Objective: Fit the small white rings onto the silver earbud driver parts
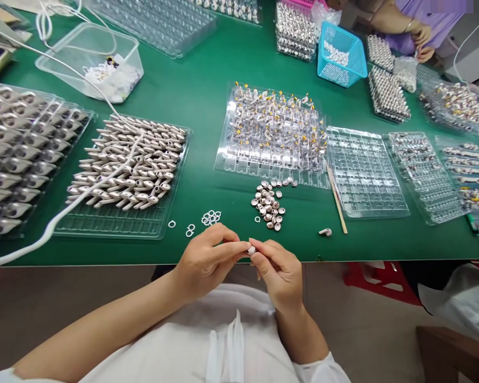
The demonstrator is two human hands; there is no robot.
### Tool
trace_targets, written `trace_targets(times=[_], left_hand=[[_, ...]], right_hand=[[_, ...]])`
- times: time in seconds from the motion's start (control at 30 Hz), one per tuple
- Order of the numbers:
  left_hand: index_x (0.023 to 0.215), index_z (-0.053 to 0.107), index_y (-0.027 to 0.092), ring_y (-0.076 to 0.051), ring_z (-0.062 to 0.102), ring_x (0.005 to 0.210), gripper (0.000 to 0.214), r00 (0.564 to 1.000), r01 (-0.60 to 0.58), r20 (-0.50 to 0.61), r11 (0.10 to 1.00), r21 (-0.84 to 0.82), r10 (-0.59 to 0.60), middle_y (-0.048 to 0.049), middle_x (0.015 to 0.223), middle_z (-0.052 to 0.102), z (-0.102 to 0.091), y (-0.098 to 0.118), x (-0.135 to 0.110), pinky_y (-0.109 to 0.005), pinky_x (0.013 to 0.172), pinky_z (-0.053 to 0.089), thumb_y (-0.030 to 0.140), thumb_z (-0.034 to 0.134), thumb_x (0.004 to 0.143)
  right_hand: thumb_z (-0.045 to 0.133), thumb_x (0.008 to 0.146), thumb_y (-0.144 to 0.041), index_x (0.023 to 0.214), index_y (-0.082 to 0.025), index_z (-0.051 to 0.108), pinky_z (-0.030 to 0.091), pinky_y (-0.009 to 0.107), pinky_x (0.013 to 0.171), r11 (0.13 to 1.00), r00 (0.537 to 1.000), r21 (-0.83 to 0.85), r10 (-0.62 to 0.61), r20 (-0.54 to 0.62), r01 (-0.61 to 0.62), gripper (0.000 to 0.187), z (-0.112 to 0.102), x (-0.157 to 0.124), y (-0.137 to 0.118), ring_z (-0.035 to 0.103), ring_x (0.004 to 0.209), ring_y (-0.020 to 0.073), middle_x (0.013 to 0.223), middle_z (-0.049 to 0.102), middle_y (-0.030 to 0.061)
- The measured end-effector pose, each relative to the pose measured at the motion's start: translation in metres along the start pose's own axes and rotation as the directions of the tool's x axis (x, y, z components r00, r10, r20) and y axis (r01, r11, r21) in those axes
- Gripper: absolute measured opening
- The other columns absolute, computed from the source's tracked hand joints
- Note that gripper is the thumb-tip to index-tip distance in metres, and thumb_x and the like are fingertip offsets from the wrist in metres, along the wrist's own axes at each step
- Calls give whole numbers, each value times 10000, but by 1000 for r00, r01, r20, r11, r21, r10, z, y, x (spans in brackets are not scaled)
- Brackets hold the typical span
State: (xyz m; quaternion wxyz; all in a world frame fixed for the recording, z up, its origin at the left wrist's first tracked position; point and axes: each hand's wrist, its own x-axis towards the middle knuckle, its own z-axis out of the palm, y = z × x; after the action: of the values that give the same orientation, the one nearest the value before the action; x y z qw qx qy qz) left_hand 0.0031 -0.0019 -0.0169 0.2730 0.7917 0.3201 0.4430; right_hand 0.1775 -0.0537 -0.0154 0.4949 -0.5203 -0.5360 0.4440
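One small white piece (pixel 252 250), partly hidden, is fingertip-pinched by the left hand (pixel 207 258) and right hand (pixel 280 271).

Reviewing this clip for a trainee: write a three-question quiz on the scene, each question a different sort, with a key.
1. True or false: the left hand and the right hand both have fingertips on one small white piece.

2. As the camera sees it, where does the pile of round caps lie relative to the cluster of white rings?
A) To its left
B) To its right
C) On top of it

3. Fill in the colour: the blue basket at the far side of the table holds small ____ pieces.

Key: 1. True. 2. B. 3. White.
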Motion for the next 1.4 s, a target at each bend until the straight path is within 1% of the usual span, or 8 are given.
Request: trace_targets(times=[0.1, 0.27, 0.5, 0.67, 0.83, 1.1, 1.3, 1.4], left_hand=[[1006, 665, 175, -125, 611, 667, 153, 998, 55, 11, 995, -86, -54, -33, 739, 683, 2, 2, 0, -240, 632, 512, 110, 583, 894], [987, 688, 148, -130, 663, 687, 134, 957, 287, 129, 907, -308, -259, -61, 801, 726, -4, 6, 4, -225, 633, 550, 135, 616, 875], [861, 713, 139, -175, 721, 721, 122, 804, 579, 266, 599, -552, -532, -76, 819, 749, -4, 6, 5, -263, 661, 623, 245, 726, 802], [819, 701, 129, -172, 715, 711, 174, 678, 701, 401, 377, -605, -616, -64, 788, 742, -4, 9, 10, -288, 683, 631, 278, 767, 759], [808, 714, 144, -115, 671, 644, 142, 628, 725, 462, 255, -639, -626, -25, 734, 715, -5, 9, 12, -220, 640, 591, 240, 784, 731], [808, 714, 156, -99, 641, 604, 123, 606, 736, 496, 203, -645, -621, -20, 746, 710, -3, 5, 9, -211, 620, 561, 240, 773, 739], [831, 713, 146, -114, 641, 652, 166, 619, 719, 433, 252, -647, -655, -23, 751, 685, -1, 4, 4, -229, 651, 574, 259, 780, 729], [827, 712, 140, -103, 638, 662, 184, 585, 734, 424, 230, -639, -691, -20, 761, 686, -2, 7, 6, -210, 662, 571, 265, 791, 716]], right_hand=[[612, 892, -208, 1141, -247, 701, 478, 231, 517, 999, 999, -42, -31, -31, 30, 267, 1, -1, 1, 560, 585, 100, 752, 635, 10], [640, 875, -190, 1137, -277, 700, 492, 230, 555, 997, 997, -53, -55, -46, 53, 283, 1, 0, 3, 598, 691, 119, 826, 635, 19], [642, 865, -146, 1146, -256, 672, 535, 257, 621, 966, 982, -185, -186, -11, 181, 304, -1, -2, 3, 632, 763, 141, 893, 651, 37], [597, 880, -117, 1180, -237, 644, 563, 266, 629, 917, 954, -271, -298, 27, 294, 327, -2, 0, 1, 655, 787, 155, 940, 669, 61], [602, 882, -148, 1101, -238, 684, 547, 261, 628, 968, 982, -169, -186, 15, 186, 250, -2, 2, -2, 640, 766, 149, 892, 658, 48], [655, 865, -250, 1001, -229, 717, 505, 219, 555, 998, 999, 46, 33, -20, -32, 151, 2, 0, 4, 609, 698, 123, 839, 608, 21], [621, 882, -194, 1072, -231, 688, 519, 248, 608, 989, 994, -132, -81, -73, 71, 205, 5, -5, 7, 605, 745, 138, 861, 618, 33], [600, 883, -138, 1125, -234, 662, 516, 249, 600, 958, 977, -229, -196, -82, 173, 267, 7, -5, 8, 594, 743, 138, 867, 624, 37]])
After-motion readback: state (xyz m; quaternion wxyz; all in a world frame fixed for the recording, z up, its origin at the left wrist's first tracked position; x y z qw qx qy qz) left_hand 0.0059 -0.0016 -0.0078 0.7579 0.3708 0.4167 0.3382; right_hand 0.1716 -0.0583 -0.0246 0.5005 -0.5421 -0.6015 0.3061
